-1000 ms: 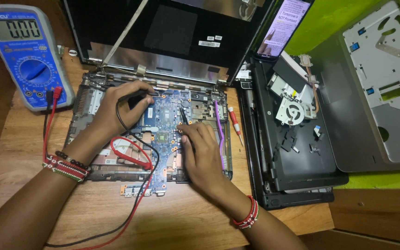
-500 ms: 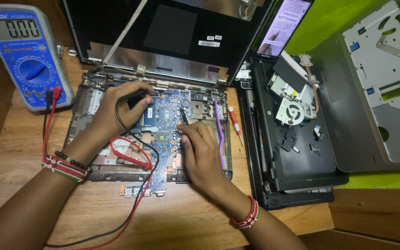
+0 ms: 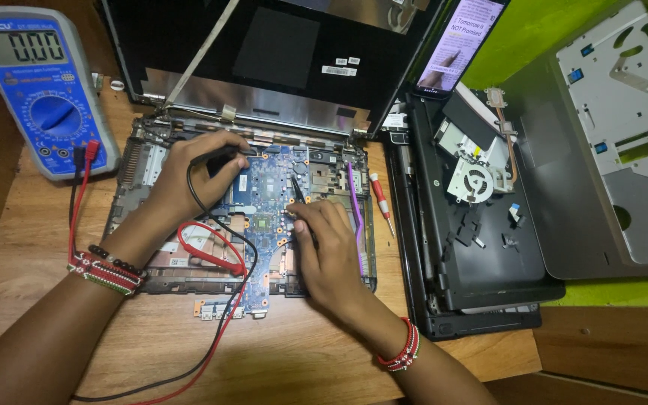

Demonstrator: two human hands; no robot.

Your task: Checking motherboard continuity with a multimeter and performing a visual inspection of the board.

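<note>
Two hands press probes on the blue circuit board (image 3: pixel 264 217) of an opened laptop on the wooden counter (image 3: pixel 316 360). The left hand (image 3: pixel 189 176) grasps a black probe (image 3: pixel 223 154); the right hand (image 3: pixel 331 251) grips another probe (image 3: pixel 298 187). Covers are already off; the blue multimeter (image 3: pixel 39 82) is connected, and probing appears under way.

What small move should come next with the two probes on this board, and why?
Probably hold both tips steady and glance at the multimeter. The left hand presses the black probe on the blue motherboard, the right hand sets the other probe mid-board.
</note>
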